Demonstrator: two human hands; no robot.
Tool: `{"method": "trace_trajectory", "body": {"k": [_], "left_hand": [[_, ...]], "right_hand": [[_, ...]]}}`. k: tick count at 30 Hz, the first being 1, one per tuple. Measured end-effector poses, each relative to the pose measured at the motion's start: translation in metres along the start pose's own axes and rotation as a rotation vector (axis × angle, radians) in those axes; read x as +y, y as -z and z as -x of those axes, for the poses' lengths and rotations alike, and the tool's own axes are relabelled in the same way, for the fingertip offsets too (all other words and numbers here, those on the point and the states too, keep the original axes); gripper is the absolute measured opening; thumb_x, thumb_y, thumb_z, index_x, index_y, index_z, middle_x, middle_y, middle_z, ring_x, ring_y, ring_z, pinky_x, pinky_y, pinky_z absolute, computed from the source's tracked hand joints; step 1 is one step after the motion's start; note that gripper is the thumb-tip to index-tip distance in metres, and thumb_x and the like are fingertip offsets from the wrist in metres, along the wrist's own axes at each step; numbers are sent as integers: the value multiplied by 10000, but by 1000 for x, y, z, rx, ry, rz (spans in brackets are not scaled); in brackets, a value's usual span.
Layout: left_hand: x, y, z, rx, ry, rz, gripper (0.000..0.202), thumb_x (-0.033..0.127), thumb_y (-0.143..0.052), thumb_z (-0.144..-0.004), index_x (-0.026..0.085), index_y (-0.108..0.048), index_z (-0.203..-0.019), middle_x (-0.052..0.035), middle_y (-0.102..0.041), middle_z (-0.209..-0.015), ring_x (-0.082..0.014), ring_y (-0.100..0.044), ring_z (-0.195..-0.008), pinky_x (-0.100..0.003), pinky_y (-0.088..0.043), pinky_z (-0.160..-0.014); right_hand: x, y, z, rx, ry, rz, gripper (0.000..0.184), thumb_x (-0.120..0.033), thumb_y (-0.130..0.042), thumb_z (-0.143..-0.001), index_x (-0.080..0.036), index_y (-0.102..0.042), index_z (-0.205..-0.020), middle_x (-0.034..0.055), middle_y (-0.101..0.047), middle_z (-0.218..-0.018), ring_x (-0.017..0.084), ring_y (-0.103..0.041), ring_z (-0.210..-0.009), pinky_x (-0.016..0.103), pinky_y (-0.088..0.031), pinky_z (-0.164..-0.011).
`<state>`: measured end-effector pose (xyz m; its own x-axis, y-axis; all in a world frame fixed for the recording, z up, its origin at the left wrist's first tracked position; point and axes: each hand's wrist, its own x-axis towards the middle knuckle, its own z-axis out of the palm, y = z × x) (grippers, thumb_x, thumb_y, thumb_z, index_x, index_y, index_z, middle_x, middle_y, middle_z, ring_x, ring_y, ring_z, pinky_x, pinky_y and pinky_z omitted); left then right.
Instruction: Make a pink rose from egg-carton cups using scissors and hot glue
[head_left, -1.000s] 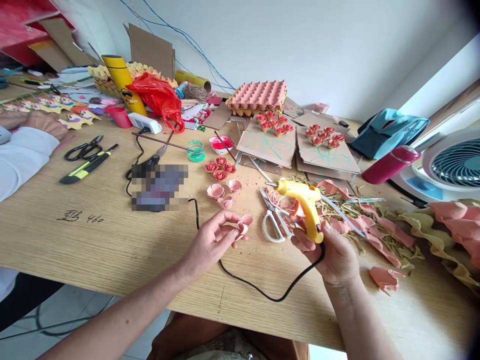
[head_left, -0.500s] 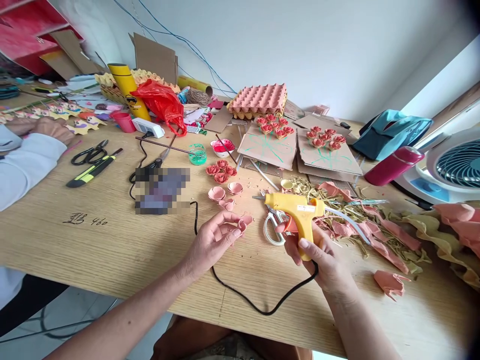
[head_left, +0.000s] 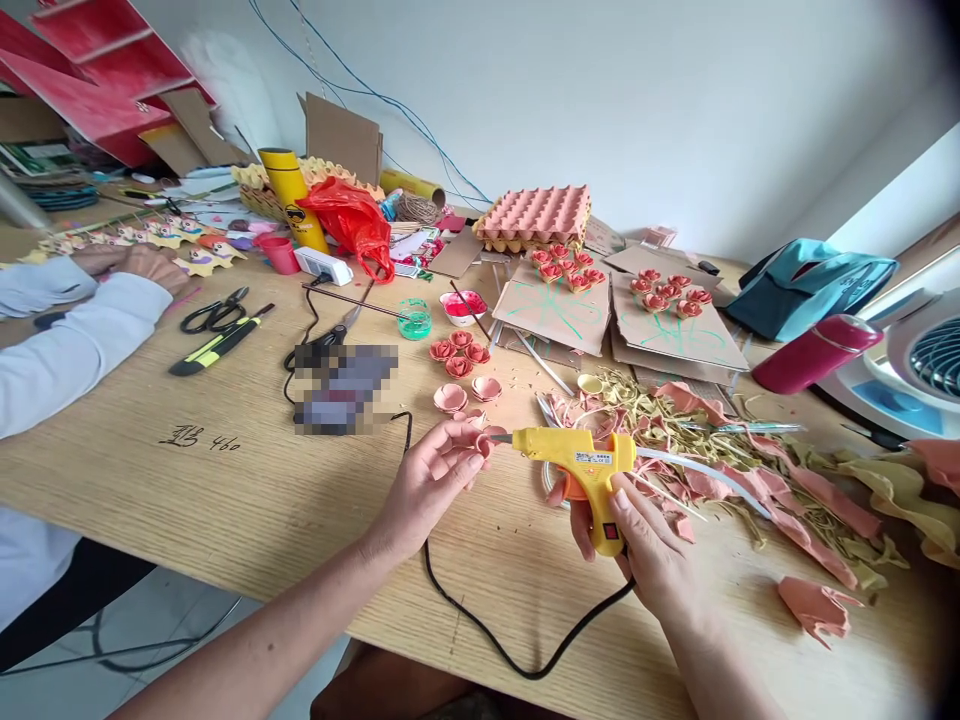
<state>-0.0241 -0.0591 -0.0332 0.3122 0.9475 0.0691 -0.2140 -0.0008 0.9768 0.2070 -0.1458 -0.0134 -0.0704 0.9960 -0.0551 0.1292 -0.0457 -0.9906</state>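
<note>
My left hand (head_left: 435,480) pinches a small curled pink egg-carton piece (head_left: 484,447) between thumb and fingers. My right hand (head_left: 637,530) grips a yellow glue gun (head_left: 577,455) by its handle, a finger by the orange trigger. The gun's metal nozzle meets the pink piece, or lies just in front of it; I cannot tell which. A clear glue stick (head_left: 705,470) sticks out of the gun's back. Just beyond my left hand lie pink petal cups (head_left: 450,399), and behind these several red paper flowers (head_left: 459,352). White-handled scissors (head_left: 551,485) are partly hidden behind the gun.
Pink and yellow carton scraps (head_left: 720,430) cover the right side. Cardboard sheets with red flowers (head_left: 551,305) lie behind, near a green paint jar (head_left: 414,320). A black cord (head_left: 517,665) loops in front. At left are a utility knife (head_left: 217,345) and another person's sleeve (head_left: 90,330).
The glue gun has moved left against or close by the pink piece, its side label turning toward me. My left hand keeps its pinch. The whole view has shifted slightly.
</note>
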Motion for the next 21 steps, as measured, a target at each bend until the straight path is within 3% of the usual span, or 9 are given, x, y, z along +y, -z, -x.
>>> {"method": "trace_trajectory", "body": {"k": [6,21], "left_hand": [[1,-1,-1,-28,4,71,278,332,-723,-865,178,-642,-1082,-64,-681,-996,-135,-616,-807,-235,-454,-625],[-1,-1,-1,-24,73,125,242,338,-751,-856,167,-668,-1006,-43,-664,-921,-122,-626,-778,-193,-476,-581]], "right_hand": [[2,-1,-2,-44,62,41,444,-512,-325,-1054,-211,-652,-1047,3,-561,-646,168,-420,-625,318,-356,-628],[9,0,-3,-19,153,165,359,-477,-367,-1061,-242,-639,-1062,-11,-549,-725,156,-463,-662,302,-375,-666]]}}
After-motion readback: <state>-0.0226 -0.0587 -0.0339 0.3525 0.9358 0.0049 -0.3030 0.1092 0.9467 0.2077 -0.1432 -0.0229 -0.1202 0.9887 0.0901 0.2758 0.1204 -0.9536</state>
